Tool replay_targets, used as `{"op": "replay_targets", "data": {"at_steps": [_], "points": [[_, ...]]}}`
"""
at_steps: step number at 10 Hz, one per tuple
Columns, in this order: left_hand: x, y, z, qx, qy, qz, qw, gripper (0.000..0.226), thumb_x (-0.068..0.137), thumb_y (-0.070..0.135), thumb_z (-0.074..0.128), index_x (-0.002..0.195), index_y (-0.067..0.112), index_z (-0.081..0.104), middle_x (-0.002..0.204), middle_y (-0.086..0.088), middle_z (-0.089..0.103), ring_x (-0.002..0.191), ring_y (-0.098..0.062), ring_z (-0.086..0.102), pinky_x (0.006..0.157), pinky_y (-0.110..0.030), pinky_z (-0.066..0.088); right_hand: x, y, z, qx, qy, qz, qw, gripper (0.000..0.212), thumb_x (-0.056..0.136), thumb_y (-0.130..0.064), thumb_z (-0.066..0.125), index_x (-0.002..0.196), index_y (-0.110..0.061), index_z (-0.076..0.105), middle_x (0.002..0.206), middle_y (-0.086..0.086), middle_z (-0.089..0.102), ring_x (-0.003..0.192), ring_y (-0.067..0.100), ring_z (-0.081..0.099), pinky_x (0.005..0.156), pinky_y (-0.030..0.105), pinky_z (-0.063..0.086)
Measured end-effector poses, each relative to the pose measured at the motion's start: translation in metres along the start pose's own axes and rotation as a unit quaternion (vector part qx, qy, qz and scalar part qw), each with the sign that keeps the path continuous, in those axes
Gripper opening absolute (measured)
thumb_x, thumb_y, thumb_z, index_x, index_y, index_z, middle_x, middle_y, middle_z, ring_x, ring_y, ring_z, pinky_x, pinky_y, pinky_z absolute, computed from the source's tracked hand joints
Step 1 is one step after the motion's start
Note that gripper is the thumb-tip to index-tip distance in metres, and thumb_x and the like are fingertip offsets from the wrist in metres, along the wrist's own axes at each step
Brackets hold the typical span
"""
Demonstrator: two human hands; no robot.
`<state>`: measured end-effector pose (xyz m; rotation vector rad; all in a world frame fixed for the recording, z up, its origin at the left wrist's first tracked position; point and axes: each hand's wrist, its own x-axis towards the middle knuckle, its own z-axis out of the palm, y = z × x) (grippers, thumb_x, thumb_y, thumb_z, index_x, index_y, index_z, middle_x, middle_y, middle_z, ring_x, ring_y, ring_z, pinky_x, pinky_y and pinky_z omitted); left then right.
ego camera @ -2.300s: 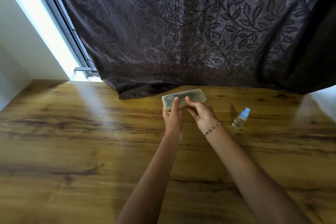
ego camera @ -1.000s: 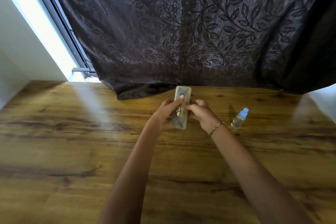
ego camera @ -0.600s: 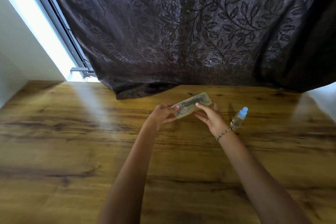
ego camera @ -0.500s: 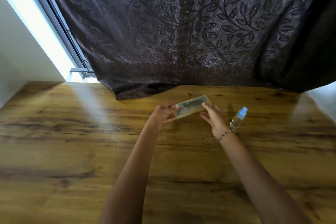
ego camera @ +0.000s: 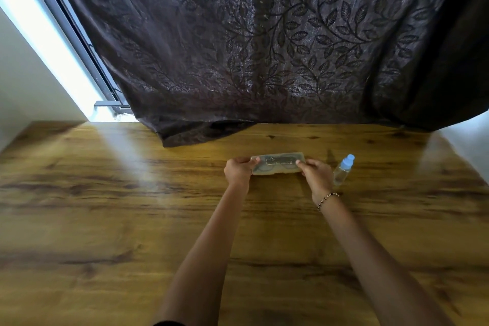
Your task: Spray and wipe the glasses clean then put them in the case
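Evidently left grip (ego camera: 238, 171) & right grip (ego camera: 316, 174) are holding the shut case (ego camera: 277, 163) by its ends, glasses (ego camera: 275, 166) inside. Prob. opening step; next is calling for prying it open.

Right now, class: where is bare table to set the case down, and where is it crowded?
Free: wide table left of the left hand, and toward its near edge. Crowded: the spray bottle beside the right hand; curtain hem behind the case.

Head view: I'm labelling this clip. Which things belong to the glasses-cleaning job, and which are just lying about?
Job: case, gripped at its ends by left hand and right hand; glasses inside it; spray bottle.
Bystanders: curtain, wooden table, bracelet.
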<state>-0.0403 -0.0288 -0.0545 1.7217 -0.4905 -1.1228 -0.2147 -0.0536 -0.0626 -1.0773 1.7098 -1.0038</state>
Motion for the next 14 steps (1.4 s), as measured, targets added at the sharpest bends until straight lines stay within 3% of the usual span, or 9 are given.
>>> {"op": "replay_targets", "data": {"at_steps": [3,5,6,7,8,10,11,12,14], "points": [[0.004,-0.010,0.006,0.010,0.029,-0.005,1.000,0.033,0.073,0.023,0.082,0.102,0.010,0.072,0.076,0.009,0.060,0.071,-0.003,0.053,0.078,-0.022,0.045,0.004,0.007,-0.001,0.040,0.012,0.027,0.999,0.038,0.078,-0.017,0.076,0.114,-0.015,0.065,0.109,0.005,0.067,0.097,0.020,0.065,0.086,0.037,0.055],[0.011,-0.014,0.007,0.021,0.021,0.010,0.999,0.035,0.072,0.026,0.082,0.103,0.012,0.072,0.080,0.009,0.061,0.070,0.000,0.051,0.078,-0.023,0.043,0.006,0.015,-0.001,0.038,0.005,0.025,0.999,0.038,0.079,-0.019,0.076,0.115,-0.014,0.064,0.119,0.008,0.062,0.103,0.024,0.063,0.089,0.040,0.054],[0.011,-0.014,0.005,0.037,0.011,0.029,0.999,0.035,0.075,0.027,0.080,0.105,0.011,0.072,0.091,0.004,0.066,0.074,-0.004,0.054,0.079,-0.023,0.044,0.004,0.014,-0.001,-0.005,0.006,0.007,1.000,0.038,0.081,-0.025,0.073,0.116,-0.017,0.062,0.114,0.004,0.064,0.091,0.017,0.064,0.069,0.026,0.054],[0.007,-0.015,0.005,0.059,0.011,0.063,0.996,0.035,0.081,0.031,0.075,0.109,0.011,0.070,0.101,0.001,0.068,0.080,-0.006,0.056,0.076,-0.021,0.044,0.002,0.014,0.000,-0.073,0.030,-0.031,0.996,0.037,0.084,-0.030,0.068,0.118,-0.017,0.061,0.109,0.002,0.067,0.072,0.001,0.054,0.053,0.015,0.038],[0.001,-0.009,0.004,0.097,0.058,0.128,0.985,0.031,0.090,0.037,0.062,0.109,0.013,0.067,0.110,-0.003,0.066,0.095,-0.013,0.059,0.085,-0.029,0.051,0.000,0.010,-0.001,-0.147,0.043,-0.078,0.985,0.040,0.087,-0.033,0.063,0.123,-0.016,0.056,0.120,0.005,0.062,0.086,0.013,0.059,0.069,0.028,0.051],[-0.003,0.008,0.004,0.217,0.083,0.281,0.931,0.031,0.098,0.027,0.045,0.124,0.012,0.052,0.122,-0.004,0.055,0.119,-0.022,0.045,0.091,-0.026,0.036,-0.008,-0.007,0.000,-0.283,0.069,-0.232,0.928,0.043,0.092,-0.033,0.053,0.128,-0.011,0.051,0.130,0.011,0.048,0.111,0.027,0.052,0.089,0.036,0.045],[-0.005,0.015,0.007,0.274,0.086,0.354,0.890,0.046,0.102,0.028,0.035,0.144,0.009,0.034,0.147,-0.006,0.041,0.141,-0.022,0.027,0.115,-0.035,0.026,-0.010,-0.023,0.005,-0.369,0.040,-0.307,0.877,0.053,0.096,-0.038,0.046,0.140,-0.009,0.038,0.145,0.011,0.038,0.122,0.026,0.049,0.106,0.043,0.033],[-0.010,0.032,0.010,0.315,0.092,0.405,0.854,0.057,0.103,0.035,0.022,0.152,0.010,0.009,0.161,-0.003,0.010,0.148,-0.016,-0.002,0.120,-0.035,-0.002,-0.012,-0.044,0.011,-0.417,0.030,-0.365,0.832,0.064,0.099,-0.039,0.036,0.150,-0.007,0.015,0.158,0.010,0.014,0.145,0.025,0.016,0.117,0.046,0.009],[-0.018,0.091,0.015,0.351,0.118,0.503,0.781,0.060,0.103,0.039,0.017,0.152,0.010,-0.002,0.161,-0.004,-0.005,0.147,-0.015,-0.013,0.120,-0.038,-0.006,-0.004,-0.101,0.020,-0.443,0.089,-0.453,0.769,0.066,0.101,-0.039,0.027,0.151,-0.005,0.001,0.160,0.012,-0.002,0.147,0.024,-0.004,0.119,0.048,0.004]]}}
